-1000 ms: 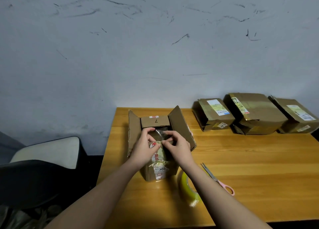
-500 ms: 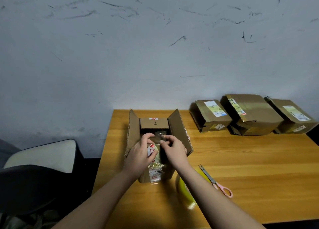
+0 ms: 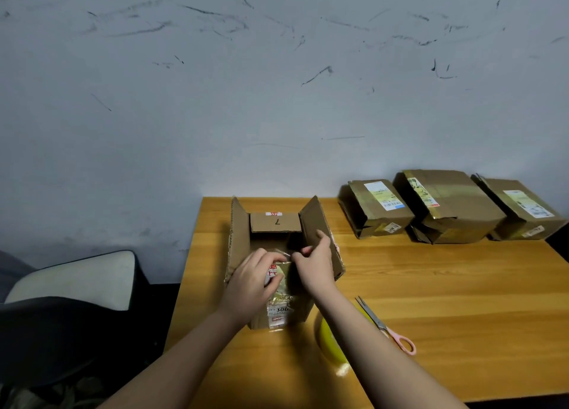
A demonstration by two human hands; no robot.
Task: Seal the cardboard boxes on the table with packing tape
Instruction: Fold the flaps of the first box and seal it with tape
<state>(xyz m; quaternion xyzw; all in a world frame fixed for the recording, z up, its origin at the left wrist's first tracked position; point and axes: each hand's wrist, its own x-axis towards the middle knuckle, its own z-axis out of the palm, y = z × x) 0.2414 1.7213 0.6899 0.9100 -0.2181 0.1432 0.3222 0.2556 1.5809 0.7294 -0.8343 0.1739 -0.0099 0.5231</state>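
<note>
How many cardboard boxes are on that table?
4. One open box stands near the table's left edge, under both hands. Three taped boxes sit in a row by the wall: the nearest, the middle one, and the rightmost. None seems hidden.

Ahead of you: pale grey-blue wall [image 3: 277, 85], matte, marked all over with short dark scuffs and streaks, densest across upper half. Wall meets desk's far edge directly. Desk [image 3: 446, 301]: warm orange-yellow wood, plank grain running left to right, slight sheen. To your left, beside desk: chair [image 3: 70, 285] with pale cushion above dark seat shell. Floor below chair lies in deep shadow; you cannot make out its surface. Light dim and even, no hard shadows on wall.
</note>
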